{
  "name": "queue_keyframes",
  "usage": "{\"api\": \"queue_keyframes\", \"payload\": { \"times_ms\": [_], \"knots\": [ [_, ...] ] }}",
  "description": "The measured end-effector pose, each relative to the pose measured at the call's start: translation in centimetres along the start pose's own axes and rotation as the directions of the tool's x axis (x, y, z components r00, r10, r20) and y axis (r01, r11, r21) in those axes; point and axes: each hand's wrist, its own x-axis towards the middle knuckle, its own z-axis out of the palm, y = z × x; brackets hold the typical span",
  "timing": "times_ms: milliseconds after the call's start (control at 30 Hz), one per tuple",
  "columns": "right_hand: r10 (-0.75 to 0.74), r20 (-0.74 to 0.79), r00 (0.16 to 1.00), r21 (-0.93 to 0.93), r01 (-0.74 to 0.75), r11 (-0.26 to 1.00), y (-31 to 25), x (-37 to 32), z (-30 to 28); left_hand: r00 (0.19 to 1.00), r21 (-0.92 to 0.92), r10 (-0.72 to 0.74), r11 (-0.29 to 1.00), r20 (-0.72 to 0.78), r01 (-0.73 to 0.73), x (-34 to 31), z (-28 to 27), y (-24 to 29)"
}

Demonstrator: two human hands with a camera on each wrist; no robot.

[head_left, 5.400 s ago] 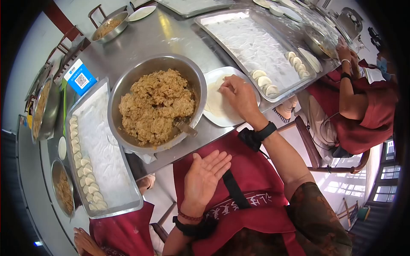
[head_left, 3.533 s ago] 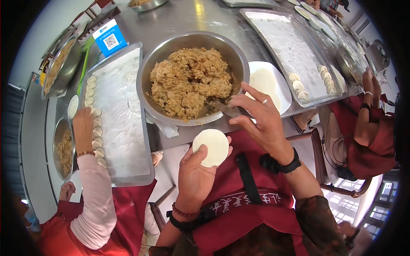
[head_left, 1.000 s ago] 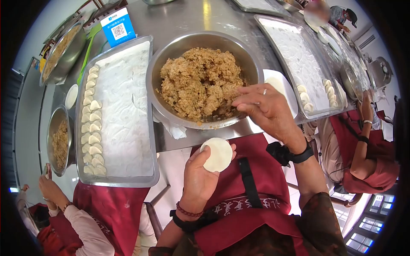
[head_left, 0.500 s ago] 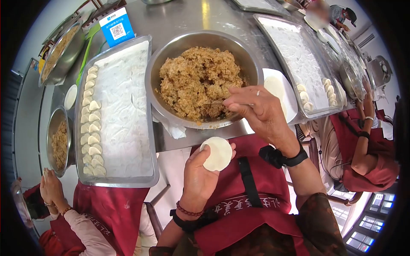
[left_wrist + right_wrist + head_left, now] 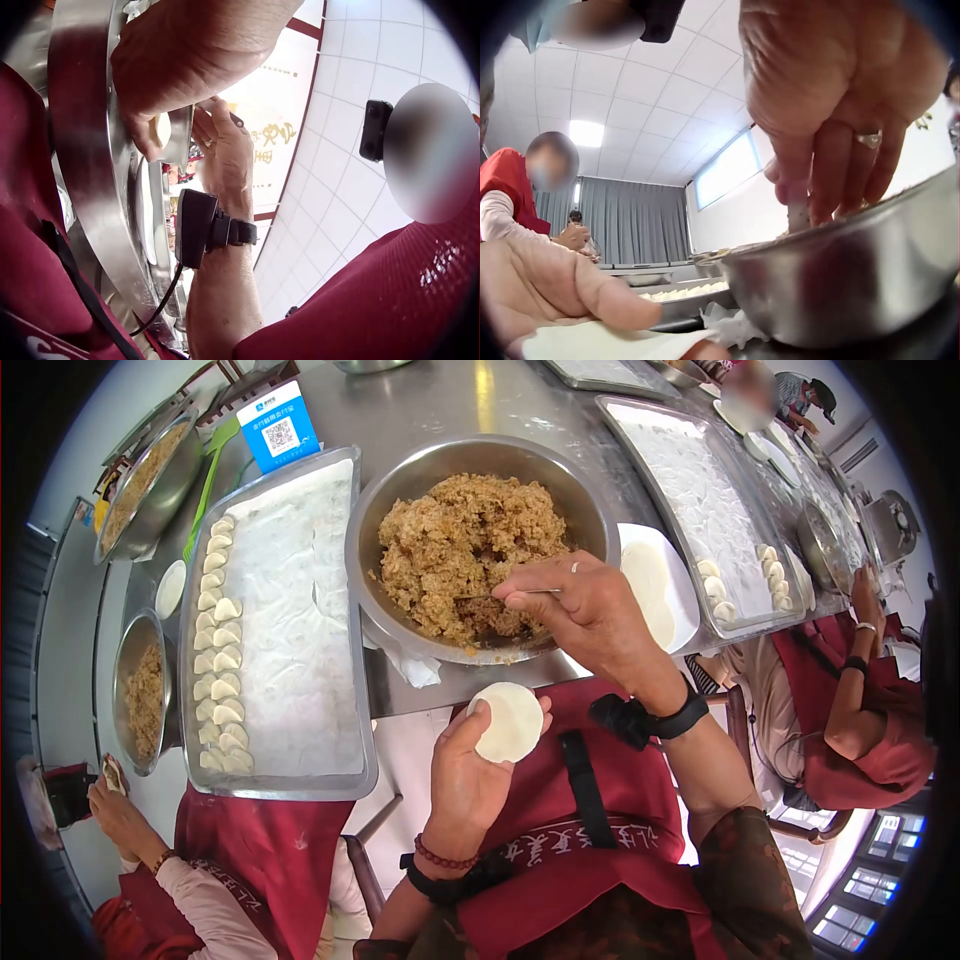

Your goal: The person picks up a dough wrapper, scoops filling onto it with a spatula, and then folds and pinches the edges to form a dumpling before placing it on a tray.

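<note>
The left hand [image 5: 468,785] pinches a round wrapper [image 5: 508,725], which lies across its fingers with the thumb over the near edge. The right hand [image 5: 595,610] grips a metal utensil [image 5: 478,598] between thumb and fingers; its tip seems to touch the filling [image 5: 450,540] in the bowl [image 5: 590,520], though its end is hard to make out. Half a second ago, the right fingertips sat nearer the bowl's right side; the wrapper has stayed put.

On the table [image 5: 420,405] before you, the bowl [image 5: 592,525] of filling [image 5: 470,550] stands between a tray [image 5: 300,650] of dumplings [image 5: 228,660] at left and a plate [image 5: 686,600] at right, a second tray [image 5: 680,480] farther right, and your left hand [image 5: 470,775] holds a wrapper [image 5: 510,722] on your side of the bowl.
</note>
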Motion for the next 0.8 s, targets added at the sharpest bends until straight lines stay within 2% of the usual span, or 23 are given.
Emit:
{"api": "queue_keyframes", "payload": {
  "times_ms": [100,200,333,433,533,633,733,800],
  "knots": [
    [-0.007,0.011,1.000,-0.023,0.007,1.000,-0.5,0.0,-0.4,1.000,0.000,0.005,1.000,-0.001,-0.005,0.1,0.1,0.2],
    [0.140,-0.089,0.986,0.189,-0.121,0.974,-0.8,0.3,-1.4,1.000,-0.009,0.007,1.000,0.000,-0.007,0.1,-0.1,0.2],
    [-0.001,-0.316,0.949,0.092,0.032,0.995,-0.6,2.4,-2.6,1.000,-0.007,-0.004,1.000,0.005,0.004,0.2,-0.1,0.1],
    [-0.140,-0.257,0.956,-0.190,0.092,0.977,1.1,2.7,-3.0,1.000,-0.003,-0.002,1.000,-0.003,0.002,0.0,-0.1,0.1],
    [0.001,-0.175,0.985,-0.168,-0.031,0.985,1.5,1.6,-2.4,1.000,-0.005,0.001,1.000,0.001,-0.001,0.1,-0.1,0.1],
    [0.027,-0.137,0.990,-0.135,-0.046,0.990,1.0,0.6,-2.4,1.000,-0.010,-0.002,1.000,0.013,0.002,0.1,-0.2,0.1],
    [0.134,-0.117,0.984,-0.019,-0.137,0.990,1.0,-0.3,-2.6,1.000,0.002,-0.006,1.000,0.018,0.006,0.2,0.0,0.0],
    [0.333,-0.076,0.940,0.215,-0.311,0.926,0.2,-0.5,-2.8,1.000,0.010,-0.003,1.000,0.022,0.003,0.2,0.0,0.1]
  ]
}}
